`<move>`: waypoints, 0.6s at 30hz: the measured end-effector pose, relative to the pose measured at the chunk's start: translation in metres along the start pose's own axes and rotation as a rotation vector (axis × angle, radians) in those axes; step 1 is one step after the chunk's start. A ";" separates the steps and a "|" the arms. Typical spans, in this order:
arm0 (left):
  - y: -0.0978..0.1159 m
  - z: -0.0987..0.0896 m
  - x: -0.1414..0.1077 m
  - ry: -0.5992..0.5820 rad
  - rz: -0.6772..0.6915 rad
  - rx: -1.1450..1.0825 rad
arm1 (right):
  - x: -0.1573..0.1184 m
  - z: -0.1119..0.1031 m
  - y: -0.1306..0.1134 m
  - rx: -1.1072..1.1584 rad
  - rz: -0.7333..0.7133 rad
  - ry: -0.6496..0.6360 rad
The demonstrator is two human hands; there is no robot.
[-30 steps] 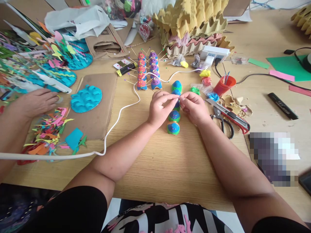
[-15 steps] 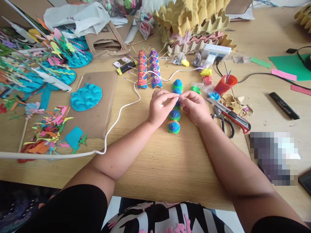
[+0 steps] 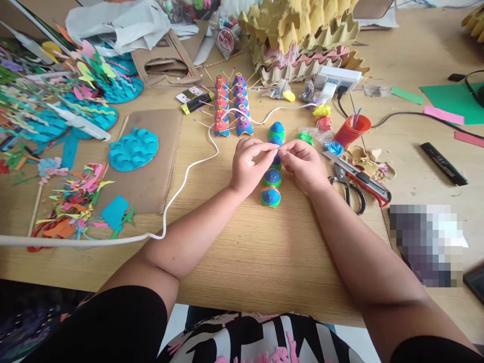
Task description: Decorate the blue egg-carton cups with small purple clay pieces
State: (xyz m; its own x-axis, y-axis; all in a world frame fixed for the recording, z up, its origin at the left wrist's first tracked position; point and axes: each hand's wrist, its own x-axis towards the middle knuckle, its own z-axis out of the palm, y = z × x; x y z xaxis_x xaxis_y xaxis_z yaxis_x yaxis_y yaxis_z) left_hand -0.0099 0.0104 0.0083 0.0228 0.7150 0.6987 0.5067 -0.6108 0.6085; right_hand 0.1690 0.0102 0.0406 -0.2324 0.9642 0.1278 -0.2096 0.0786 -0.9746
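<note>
My left hand (image 3: 251,164) and my right hand (image 3: 303,165) meet fingertip to fingertip, each in a pinch. A tiny purple bit (image 3: 279,148) shows between the fingertips. Beneath them runs a column of blue and green domed pieces (image 3: 277,130), partly hidden by my fingers. The nearest one (image 3: 270,197) bears a small face and an orange edge. Behind my left hand stand a row of red and blue cup figures (image 3: 222,124) and a row of purple and blue ones (image 3: 244,124), with thin sticks poking out.
A white cord (image 3: 186,174) crosses the table on the left, past cardboard (image 3: 151,194) with a blue disc. On the right lie scissors (image 3: 348,194), a box cutter (image 3: 365,179) and a red cup (image 3: 351,132). Egg trays (image 3: 302,30) are stacked behind.
My hands stay pinched together in nearly the same place. The purple bit shows slightly more between my fingertips. The view has shifted very slightly.
</note>
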 end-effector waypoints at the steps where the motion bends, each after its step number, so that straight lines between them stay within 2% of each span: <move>1: 0.000 0.000 0.000 -0.003 -0.001 0.001 | 0.000 0.000 -0.001 -0.002 -0.002 0.003; 7: 0.003 0.000 0.001 0.013 0.047 0.010 | -0.001 0.001 -0.002 -0.026 -0.043 0.024; 12: 0.002 0.000 0.001 -0.005 0.035 0.045 | -0.002 0.000 -0.001 -0.071 -0.054 0.036; 18: -0.001 0.001 0.000 0.044 0.108 0.004 | -0.002 0.000 0.000 -0.061 -0.060 0.032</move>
State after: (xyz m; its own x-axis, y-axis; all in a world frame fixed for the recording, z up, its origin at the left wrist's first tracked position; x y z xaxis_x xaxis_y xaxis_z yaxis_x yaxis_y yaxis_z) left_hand -0.0090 0.0114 0.0075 0.0395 0.6293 0.7761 0.5067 -0.6821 0.5273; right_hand 0.1694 0.0087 0.0404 -0.1909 0.9648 0.1811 -0.1639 0.1506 -0.9749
